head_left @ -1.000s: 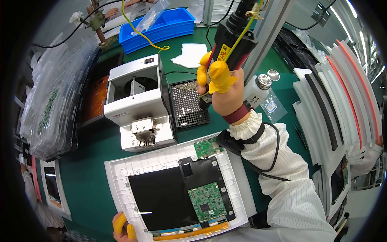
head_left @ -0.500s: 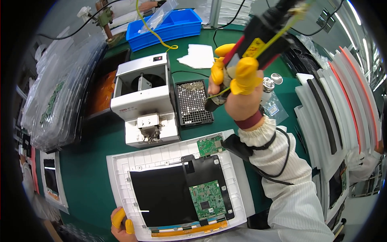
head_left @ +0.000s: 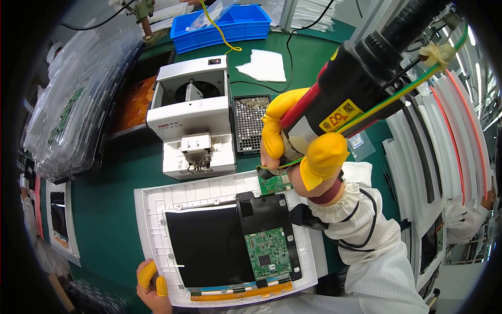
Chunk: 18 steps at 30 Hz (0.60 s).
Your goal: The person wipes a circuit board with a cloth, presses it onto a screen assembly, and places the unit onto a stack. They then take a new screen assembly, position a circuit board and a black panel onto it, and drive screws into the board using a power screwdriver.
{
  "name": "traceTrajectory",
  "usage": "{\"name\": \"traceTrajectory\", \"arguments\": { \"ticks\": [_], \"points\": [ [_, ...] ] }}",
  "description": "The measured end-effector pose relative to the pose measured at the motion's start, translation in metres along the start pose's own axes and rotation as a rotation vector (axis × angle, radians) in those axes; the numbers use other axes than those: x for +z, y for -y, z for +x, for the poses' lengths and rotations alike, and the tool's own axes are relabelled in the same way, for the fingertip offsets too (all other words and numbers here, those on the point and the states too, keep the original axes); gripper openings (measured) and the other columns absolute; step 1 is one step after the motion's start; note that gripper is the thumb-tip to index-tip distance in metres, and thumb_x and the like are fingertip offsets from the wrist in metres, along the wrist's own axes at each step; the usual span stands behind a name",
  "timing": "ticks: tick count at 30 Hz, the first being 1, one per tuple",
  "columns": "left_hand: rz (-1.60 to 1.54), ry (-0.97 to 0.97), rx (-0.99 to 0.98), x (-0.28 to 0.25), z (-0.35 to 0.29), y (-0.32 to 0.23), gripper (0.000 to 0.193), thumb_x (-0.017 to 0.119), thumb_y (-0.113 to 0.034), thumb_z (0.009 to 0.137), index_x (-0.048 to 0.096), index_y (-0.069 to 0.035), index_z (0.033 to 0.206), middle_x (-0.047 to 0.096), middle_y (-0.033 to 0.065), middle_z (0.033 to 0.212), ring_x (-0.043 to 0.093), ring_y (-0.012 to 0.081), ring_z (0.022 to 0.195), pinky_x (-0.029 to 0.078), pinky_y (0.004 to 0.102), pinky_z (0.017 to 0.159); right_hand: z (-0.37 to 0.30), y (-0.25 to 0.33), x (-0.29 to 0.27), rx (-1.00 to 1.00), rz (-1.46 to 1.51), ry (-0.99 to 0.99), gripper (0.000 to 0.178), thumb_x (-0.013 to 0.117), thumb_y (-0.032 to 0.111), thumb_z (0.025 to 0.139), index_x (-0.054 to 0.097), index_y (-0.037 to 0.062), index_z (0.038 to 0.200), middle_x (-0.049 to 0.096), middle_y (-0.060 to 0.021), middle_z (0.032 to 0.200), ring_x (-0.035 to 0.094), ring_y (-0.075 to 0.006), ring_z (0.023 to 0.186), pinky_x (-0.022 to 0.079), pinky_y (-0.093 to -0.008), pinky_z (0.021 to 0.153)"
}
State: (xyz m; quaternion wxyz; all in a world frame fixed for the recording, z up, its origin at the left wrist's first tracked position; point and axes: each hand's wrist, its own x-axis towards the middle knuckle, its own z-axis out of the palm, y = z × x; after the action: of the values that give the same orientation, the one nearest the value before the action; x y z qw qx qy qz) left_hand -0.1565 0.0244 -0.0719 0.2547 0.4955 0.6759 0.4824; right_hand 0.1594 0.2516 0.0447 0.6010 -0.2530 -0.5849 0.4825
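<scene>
Nearest in my view, the left hand, two fingers in yellow rubber covers, touches the lower-left edge of a rectangular white plastic housing; can't tell whether it grips or only rests; housing lies flat, low centre, holding a glossy black panel and a large green circuit board; a small green circuit board sits at its far edge; above that I see the right hand, clenched round a black-and-red cylindrical power tool, its lower end by the small board, contact unclear; beyond: white metal box-shaped machine, black gridded tray just right of it; farther, blue plastic bin.
</scene>
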Motion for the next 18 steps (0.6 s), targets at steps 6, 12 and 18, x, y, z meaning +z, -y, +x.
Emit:
{"name": "traceTrajectory", "arguments": {
  "ticks": [6, 12, 18],
  "points": [
    [-0.001, 0.001, -0.039, 0.0012, -0.0005, -0.0043, 0.037, 0.07, -0.019, 0.085, 0.059, 0.004, 0.11, 0.056, 0.0088, 0.116, 0.057, 0.0148, 0.095, 0.044, 0.0257, 0.086, -0.0031, -0.0094, 0.0001, 0.011, 0.111, -0.023, 0.081, 0.06, 0.069, 0.074, 0.05, 0.0005, 0.117, 0.056, -0.0111, 0.072, 0.055, -0.017, 0.054, 0.048, -0.0306, 0.054],
    [-0.023, 0.016, -0.016, -0.0001, 0.0005, -0.0029, 0.038, 0.07, -0.02, 0.085, 0.058, 0.005, 0.111, 0.056, 0.0094, 0.117, 0.057, 0.0159, 0.098, 0.044, 0.0266, 0.088, -0.0023, -0.0107, -0.0017, 0.009, 0.096, 0.015, 0.077, 0.062, 0.065, 0.076, 0.05, -0.0007, 0.115, 0.056, -0.0108, 0.072, 0.055, -0.0161, 0.054, 0.048, -0.0291, 0.053],
    [-0.017, 0.009, -0.022, -0.0006, -0.0004, -0.0019, 0.038, 0.07, -0.021, 0.085, 0.058, 0.005, 0.111, 0.055, 0.0098, 0.118, 0.058, 0.0165, 0.1, 0.044, 0.0273, 0.089, -0.0004, -0.0102, 0.0009, 0.016, 0.114, 0.024, 0.074, 0.068, 0.06, 0.074, 0.052, -0.0013, 0.112, 0.056, -0.0108, 0.071, 0.055, -0.0161, 0.053, 0.046, -0.0277, 0.05]
  ]
}}
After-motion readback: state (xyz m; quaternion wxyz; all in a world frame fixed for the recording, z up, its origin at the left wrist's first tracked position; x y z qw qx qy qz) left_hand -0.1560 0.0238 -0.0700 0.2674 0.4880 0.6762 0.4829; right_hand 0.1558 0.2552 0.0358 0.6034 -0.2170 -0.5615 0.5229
